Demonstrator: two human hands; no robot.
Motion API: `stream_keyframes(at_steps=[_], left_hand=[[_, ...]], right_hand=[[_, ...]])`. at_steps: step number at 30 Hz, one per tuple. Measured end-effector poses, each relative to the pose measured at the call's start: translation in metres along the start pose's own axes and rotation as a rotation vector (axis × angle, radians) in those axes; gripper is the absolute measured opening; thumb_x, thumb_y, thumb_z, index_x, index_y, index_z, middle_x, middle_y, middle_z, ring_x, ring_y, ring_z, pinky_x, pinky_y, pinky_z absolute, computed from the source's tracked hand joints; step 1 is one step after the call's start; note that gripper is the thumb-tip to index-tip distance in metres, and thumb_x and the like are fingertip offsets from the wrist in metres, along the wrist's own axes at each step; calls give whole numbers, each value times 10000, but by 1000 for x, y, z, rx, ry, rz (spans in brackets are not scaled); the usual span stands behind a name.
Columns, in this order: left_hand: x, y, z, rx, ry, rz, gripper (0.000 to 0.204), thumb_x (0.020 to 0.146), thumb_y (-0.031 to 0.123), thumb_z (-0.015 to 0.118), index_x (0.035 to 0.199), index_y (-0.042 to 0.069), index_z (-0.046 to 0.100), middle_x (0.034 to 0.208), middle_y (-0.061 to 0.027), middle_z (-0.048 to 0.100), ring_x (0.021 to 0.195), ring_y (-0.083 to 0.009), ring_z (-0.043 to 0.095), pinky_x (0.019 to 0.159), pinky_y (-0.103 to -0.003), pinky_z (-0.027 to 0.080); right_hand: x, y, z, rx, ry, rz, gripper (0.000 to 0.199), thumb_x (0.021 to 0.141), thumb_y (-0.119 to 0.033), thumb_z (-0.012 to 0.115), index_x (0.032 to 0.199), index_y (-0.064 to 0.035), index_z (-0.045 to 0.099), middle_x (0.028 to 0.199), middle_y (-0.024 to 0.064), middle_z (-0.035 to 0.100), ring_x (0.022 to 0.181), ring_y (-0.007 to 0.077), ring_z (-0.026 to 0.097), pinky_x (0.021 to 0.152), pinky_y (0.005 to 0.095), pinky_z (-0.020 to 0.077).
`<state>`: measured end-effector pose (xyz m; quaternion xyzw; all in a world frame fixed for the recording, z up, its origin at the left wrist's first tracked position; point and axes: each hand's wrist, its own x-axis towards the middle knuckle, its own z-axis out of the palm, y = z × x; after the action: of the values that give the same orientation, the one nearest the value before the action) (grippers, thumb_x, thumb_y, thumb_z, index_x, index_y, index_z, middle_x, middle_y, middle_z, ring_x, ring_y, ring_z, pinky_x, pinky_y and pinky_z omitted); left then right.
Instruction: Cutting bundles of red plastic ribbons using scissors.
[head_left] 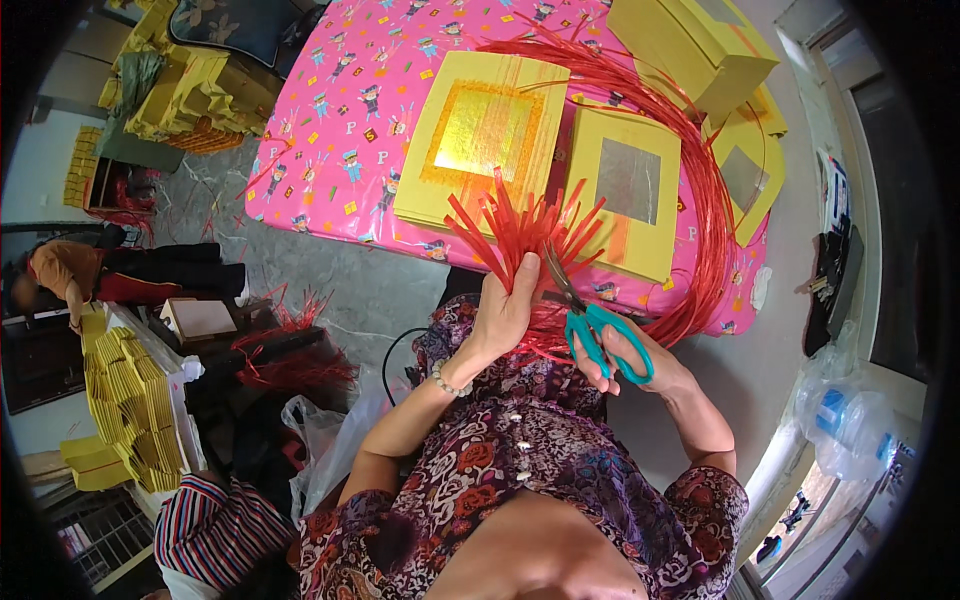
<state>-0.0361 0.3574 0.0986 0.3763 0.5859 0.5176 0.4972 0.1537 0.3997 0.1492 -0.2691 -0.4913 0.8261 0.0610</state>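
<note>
At the far left edge, another person (60, 275) in an orange top is seen bent over, partly cut off by the dark rim. Just below, stacks of yellow paper (125, 395) are piled on a shelf, and loose red strips (290, 350) are scattered on the grey floor (330, 285) beside them. A striped sleeve (215, 525) is cut off at the lower edge.

An open band of floor is left between those piles and the desk (340, 150), which is covered by a pink patterned cloth; its near edge runs just above the hands. A yellow sheet with a gold square (485, 135) is laid near that edge, and a yellow sheet with a silver square (628, 190) is set just beside it, overhanging slightly.

The left hand (505, 310) is closed around a bundle of red strips (520, 235), whose cut ends fan upward over the desk edge. The bundle's lower part is hidden behind the hand and the lap. Teal-handled scissors (595, 330) are gripped by the right hand (630, 355), fingers threaded through the loops, with the blades set against the bundle; how far the blades are parted is hard to make out.

A long loop of red strips (705, 200) is arched from the bundle across the desk's right side. Yellow boxes (700, 45) are stacked at the upper right, partly cut off. Little room is left between the desk and the wall at right, where a plastic bottle (850, 420) is distorted by the rim.
</note>
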Motion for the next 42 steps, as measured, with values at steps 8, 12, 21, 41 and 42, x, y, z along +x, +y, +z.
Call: stream_keyframes(at_steps=[8, 12, 21, 41, 42], left_hand=[[0, 3, 0, 17, 11, 32, 378, 990, 319, 374, 811, 10, 498, 587, 3, 433, 552, -89, 385, 484, -287, 317], [2, 0, 0, 59, 5, 66, 390, 990, 326, 376, 795, 12, 501, 575, -3, 437, 537, -93, 389, 472, -290, 316], [2, 2, 2, 27, 56, 11, 423, 987, 352, 373, 758, 16, 486, 563, -1, 432, 531, -93, 397, 470, -285, 314], [-2, 0, 2, -120, -16, 7, 447, 978, 458, 305, 916, 60, 498, 610, 31, 414, 471, -52, 314, 424, -206, 229], [-2, 1, 2, -129, -14, -17, 467, 974, 476, 295, 916, 60, 499, 607, 32, 410, 467, -55, 308, 428, -205, 226]], right_hand=[[0, -1, -2, -16, -17, 16, 609, 884, -618, 381, 986, -22, 452, 635, 9, 498, 500, 72, 498, 378, 176, 376], [1, -4, -1, -65, -1, 18, 576, 897, -596, 375, 984, -31, 444, 634, 7, 491, 504, 72, 498, 380, 174, 368], [0, -4, 0, -64, 31, 12, 558, 903, -580, 376, 950, -29, 445, 628, 9, 486, 489, 73, 497, 366, 172, 362], [1, -9, 6, 126, 123, 19, 389, 932, -464, 451, 942, -75, 433, 604, -8, 459, 442, 49, 425, 358, 160, 301], [0, -9, 5, 143, 109, -9, 407, 925, -478, 456, 945, -73, 433, 607, -9, 459, 450, 47, 427, 364, 163, 302]])
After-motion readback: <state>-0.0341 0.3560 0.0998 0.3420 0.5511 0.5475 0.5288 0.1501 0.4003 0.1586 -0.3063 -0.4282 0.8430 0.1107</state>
